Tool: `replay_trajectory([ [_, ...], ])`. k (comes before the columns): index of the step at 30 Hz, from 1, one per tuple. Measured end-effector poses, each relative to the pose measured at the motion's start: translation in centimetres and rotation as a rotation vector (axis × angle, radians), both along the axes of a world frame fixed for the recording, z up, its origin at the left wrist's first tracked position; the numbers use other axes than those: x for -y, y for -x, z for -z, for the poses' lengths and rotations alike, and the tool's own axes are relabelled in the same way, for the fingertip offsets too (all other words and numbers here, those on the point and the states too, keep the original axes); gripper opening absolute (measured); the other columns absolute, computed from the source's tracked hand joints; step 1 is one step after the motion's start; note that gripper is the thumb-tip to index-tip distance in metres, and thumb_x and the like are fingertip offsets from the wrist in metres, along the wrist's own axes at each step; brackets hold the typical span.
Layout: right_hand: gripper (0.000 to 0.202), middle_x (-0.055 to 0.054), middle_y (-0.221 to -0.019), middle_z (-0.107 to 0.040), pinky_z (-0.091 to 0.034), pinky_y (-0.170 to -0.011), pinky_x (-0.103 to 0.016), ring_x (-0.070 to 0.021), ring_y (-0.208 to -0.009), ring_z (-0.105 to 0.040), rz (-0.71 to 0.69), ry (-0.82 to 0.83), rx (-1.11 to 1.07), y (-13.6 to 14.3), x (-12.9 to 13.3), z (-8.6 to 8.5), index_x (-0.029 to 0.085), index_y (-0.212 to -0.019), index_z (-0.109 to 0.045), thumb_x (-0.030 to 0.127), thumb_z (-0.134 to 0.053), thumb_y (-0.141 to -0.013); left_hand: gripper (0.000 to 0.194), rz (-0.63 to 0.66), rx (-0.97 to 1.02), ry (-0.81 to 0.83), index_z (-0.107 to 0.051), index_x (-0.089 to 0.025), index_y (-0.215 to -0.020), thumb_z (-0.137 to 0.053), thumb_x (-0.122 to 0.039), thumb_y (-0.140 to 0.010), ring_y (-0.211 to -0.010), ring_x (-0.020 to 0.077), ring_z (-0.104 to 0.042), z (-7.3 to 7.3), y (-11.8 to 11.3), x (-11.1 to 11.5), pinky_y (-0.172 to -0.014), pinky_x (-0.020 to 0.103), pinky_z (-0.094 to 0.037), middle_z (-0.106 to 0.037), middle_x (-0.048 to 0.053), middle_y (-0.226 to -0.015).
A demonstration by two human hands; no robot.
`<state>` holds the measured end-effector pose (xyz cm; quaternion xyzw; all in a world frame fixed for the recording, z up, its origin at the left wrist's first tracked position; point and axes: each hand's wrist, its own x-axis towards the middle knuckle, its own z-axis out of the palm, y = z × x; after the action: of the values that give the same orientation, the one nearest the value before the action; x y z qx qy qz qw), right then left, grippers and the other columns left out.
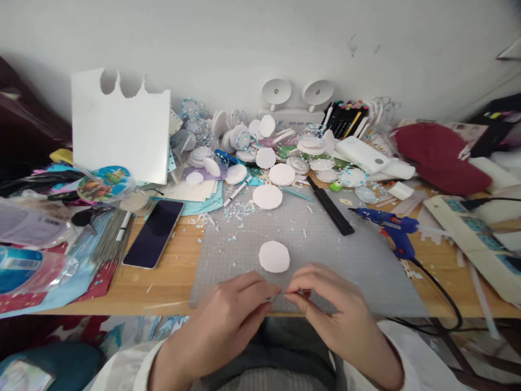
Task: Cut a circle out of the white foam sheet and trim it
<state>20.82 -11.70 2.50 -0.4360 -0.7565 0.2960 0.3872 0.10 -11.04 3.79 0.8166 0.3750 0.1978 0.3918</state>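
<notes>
At the front edge of the grey cutting mat [228, 266], my left hand [232, 309] and my right hand [331, 307] face each other with fingertips almost meeting. Both are closed in a pinch. A thin, short strand seems to run between the fingertips, too small to name for sure. Just beyond them lies a white foam disc [274, 257] with a slightly uneven edge, touched by neither hand. Farther back on the mat lie a second white disc [267, 196] and a black cutter-like tool [330, 206].
A blue glue gun [386, 224] with a black cord rests at right, near a power strip [472, 239]. On the left is a phone [153, 233]. Piled discs with blue specks [242, 138], a scalloped white foam board [122, 130], markers [345, 119] and a maroon cap [442, 155] line the back.
</notes>
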Motion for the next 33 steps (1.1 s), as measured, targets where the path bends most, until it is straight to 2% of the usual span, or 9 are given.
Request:
replay_trajectory([
  [3, 0.009, 0.002, -0.077, -0.060, -0.044, -0.066, -0.020, -0.0098, -0.072, -0.054, 0.002, 0.053, 0.001, -0.1, 0.0, 0.1, 0.021, -0.082, -0.057, 0.013, -0.058, -0.086, 0.044, 0.091, -0.022, -0.123, -0.045, -0.024, -0.129, -0.045, -0.008, -0.089, -0.096, 0.0135, -0.059, 0.1, 0.4, 0.0, -0.083, 0.024, -0.047, -0.061, 0.003, -0.108],
  [6, 0.009, 0.002, -0.076, -0.059, -0.043, -0.065, -0.020, -0.0093, -0.070, -0.053, 0.002, 0.077, 0.000, -0.2, 0.0, 0.1, 0.021, -0.082, -0.057, 0.014, -0.057, -0.087, 0.049, 0.122, -0.095, -0.258, -0.040, -0.022, -0.133, -0.044, -0.005, -0.088, -0.096, 0.0159, -0.061, 0.3, 0.5, -0.2, -0.080, 0.026, -0.050, -0.062, 0.005, -0.110],
  [12, 0.012, 0.002, -0.074, -0.058, -0.042, -0.060, -0.019, -0.0087, -0.067, -0.052, -0.026, 0.090, 0.022, -0.1, -0.1, 0.3, 0.020, -0.079, -0.055, 0.011, -0.056, -0.086, 0.022, 0.082, -0.082, -0.530, -0.055, -0.014, -0.110, -0.054, -0.025, -0.091, -0.071, 0.0152, -0.060, 1.2, 0.0, -0.2, -0.060, 0.026, -0.045, -0.066, 0.004, -0.086],
  [14, 0.012, 0.001, -0.074, -0.058, -0.041, -0.059, -0.020, -0.0088, -0.066, -0.053, -0.052, 0.015, 0.017, -0.1, 0.1, 0.7, 0.019, -0.080, -0.056, 0.010, -0.055, -0.087, 0.017, 0.038, -0.029, -0.438, -0.060, -0.015, -0.101, -0.053, -0.026, -0.091, -0.067, 0.0132, -0.057, 1.1, -0.1, -0.3, -0.058, 0.024, -0.041, -0.065, 0.002, -0.078],
  [18, 0.013, -0.001, -0.077, -0.065, -0.038, -0.059, -0.027, -0.0120, -0.065, -0.053, -0.071, -0.391, 0.231, 0.1, 0.9, 1.7, 0.018, -0.091, -0.062, 0.008, -0.054, -0.088, 0.033, -0.097, 0.010, 0.085, -0.061, -0.014, -0.071, -0.045, -0.032, -0.095, -0.057, 0.0077, -0.047, 0.5, -0.1, -0.5, -0.053, 0.020, -0.034, -0.052, -0.003, -0.060],
  [20, 0.015, -0.002, -0.078, -0.067, -0.035, -0.059, -0.029, -0.0129, -0.063, -0.052, -0.076, -0.496, 0.314, 0.0, 1.1, 1.9, 0.018, -0.096, -0.063, 0.009, -0.055, -0.087, 0.040, -0.139, -0.003, 0.263, -0.056, -0.014, -0.064, -0.045, -0.036, -0.094, -0.055, 0.0070, -0.041, 0.4, 0.0, -0.6, -0.051, 0.020, -0.031, -0.047, -0.004, -0.056],
  [22, 0.014, -0.002, -0.080, -0.066, -0.038, -0.062, -0.028, -0.0129, -0.068, -0.054, -0.102, -0.367, 0.252, -0.2, 1.0, 1.7, 0.019, -0.095, -0.063, 0.010, -0.056, -0.087, 0.041, -0.149, -0.009, 0.287, -0.054, -0.013, -0.062, -0.045, -0.038, -0.094, -0.057, 0.0072, -0.039, 0.5, 0.1, -0.6, -0.052, 0.020, -0.029, -0.045, -0.004, -0.057],
  [28, 0.016, -0.001, -0.076, -0.064, -0.043, -0.064, -0.022, -0.0104, -0.070, -0.056, -0.286, 0.420, 0.051, -1.7, -0.5, 0.2, 0.019, -0.091, -0.063, 0.025, -0.049, -0.092, 0.038, -0.137, 0.022, 0.150, -0.052, -0.014, -0.063, -0.045, -0.035, -0.094, -0.058, 0.0068, -0.041, 0.6, 0.4, -0.6, -0.056, 0.021, -0.030, -0.044, -0.004, -0.059],
  [33, 0.033, 0.000, -0.068, -0.059, -0.038, -0.057, -0.021, -0.0097, -0.062, -0.050, -0.335, 0.735, -0.026, -2.0, -1.4, -0.1, 0.016, -0.082, -0.064, 0.046, -0.052, -0.089, 0.036, -0.081, 0.033, 0.139, -0.057, -0.013, -0.066, -0.045, -0.032, -0.095, -0.059, 0.0067, -0.043, 0.0, 0.2, -0.6, -0.058, 0.020, -0.031, -0.047, -0.003, -0.061],
])
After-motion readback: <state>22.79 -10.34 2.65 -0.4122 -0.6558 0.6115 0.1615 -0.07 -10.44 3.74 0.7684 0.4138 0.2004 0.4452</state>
